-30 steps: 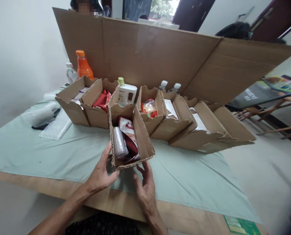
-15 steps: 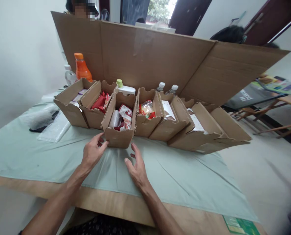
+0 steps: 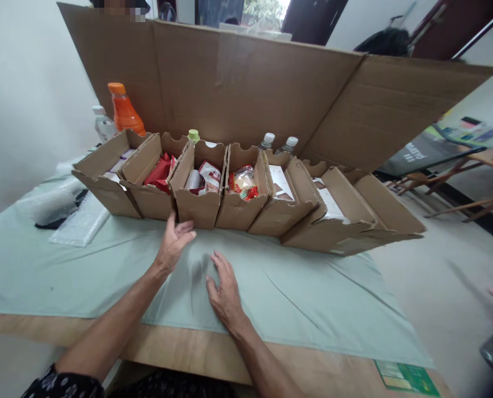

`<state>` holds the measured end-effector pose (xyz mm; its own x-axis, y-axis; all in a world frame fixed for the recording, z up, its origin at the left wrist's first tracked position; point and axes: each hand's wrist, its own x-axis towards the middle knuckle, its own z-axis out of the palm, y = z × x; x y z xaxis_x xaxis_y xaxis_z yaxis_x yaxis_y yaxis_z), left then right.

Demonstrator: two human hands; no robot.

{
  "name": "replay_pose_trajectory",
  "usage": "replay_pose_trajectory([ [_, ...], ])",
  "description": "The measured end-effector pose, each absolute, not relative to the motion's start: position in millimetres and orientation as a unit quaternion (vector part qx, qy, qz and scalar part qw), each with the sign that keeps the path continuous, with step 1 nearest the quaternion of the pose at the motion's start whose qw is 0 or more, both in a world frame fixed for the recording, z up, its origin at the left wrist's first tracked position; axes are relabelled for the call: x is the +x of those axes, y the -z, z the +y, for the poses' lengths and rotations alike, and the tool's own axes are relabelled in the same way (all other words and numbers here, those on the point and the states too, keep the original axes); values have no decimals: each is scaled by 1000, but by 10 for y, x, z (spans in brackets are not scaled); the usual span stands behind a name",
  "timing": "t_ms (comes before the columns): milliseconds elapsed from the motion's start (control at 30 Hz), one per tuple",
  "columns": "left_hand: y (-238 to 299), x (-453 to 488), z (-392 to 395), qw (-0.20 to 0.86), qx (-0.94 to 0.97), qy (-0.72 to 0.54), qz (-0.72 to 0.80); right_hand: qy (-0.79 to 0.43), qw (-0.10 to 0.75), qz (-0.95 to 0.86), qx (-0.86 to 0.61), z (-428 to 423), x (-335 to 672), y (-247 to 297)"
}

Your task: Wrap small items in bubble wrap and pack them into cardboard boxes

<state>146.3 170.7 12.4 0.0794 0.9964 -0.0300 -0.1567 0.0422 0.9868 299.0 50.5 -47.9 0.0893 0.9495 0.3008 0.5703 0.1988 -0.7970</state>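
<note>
Several open cardboard bins stand side by side across the cloth. My left hand is open, its fingertips close to the front of the third bin from the left; whether they touch it I cannot tell. That bin holds a red and white packet and a wrapped, silvery roll. My right hand is open and holds nothing, resting low over the green cloth in front of the bins. Red packets lie in the bin to the left, and a clear and red snack bag in the bin to the right.
A tall cardboard panel stands behind the bins. An orange bottle and clear bottles stand between them. Bubble wrap lies at the left, a green sheet at the front right edge. A person is partly visible behind the panel.
The third bin from the left has moved back into line with its neighbours. My right hand has come away from it, and my left hand has shifted forward and right.
</note>
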Motion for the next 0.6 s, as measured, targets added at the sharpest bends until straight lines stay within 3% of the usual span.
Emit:
replay_pose_trajectory([
  [167,-18,1458,1582,549,513,-468,466,-212,438,-642,-592,502,2998,474],
  [333,188,869,1167,362,661,-393,526,-217,432,-648,-589,495,3027,344],
  [467,423,346,748,194,701,-410,550,-231,427,-683,-546,606,2942,-108],
  [600,543,164,474,126,719,-403,551,-218,374,-740,-515,1062,2626,-766],
])
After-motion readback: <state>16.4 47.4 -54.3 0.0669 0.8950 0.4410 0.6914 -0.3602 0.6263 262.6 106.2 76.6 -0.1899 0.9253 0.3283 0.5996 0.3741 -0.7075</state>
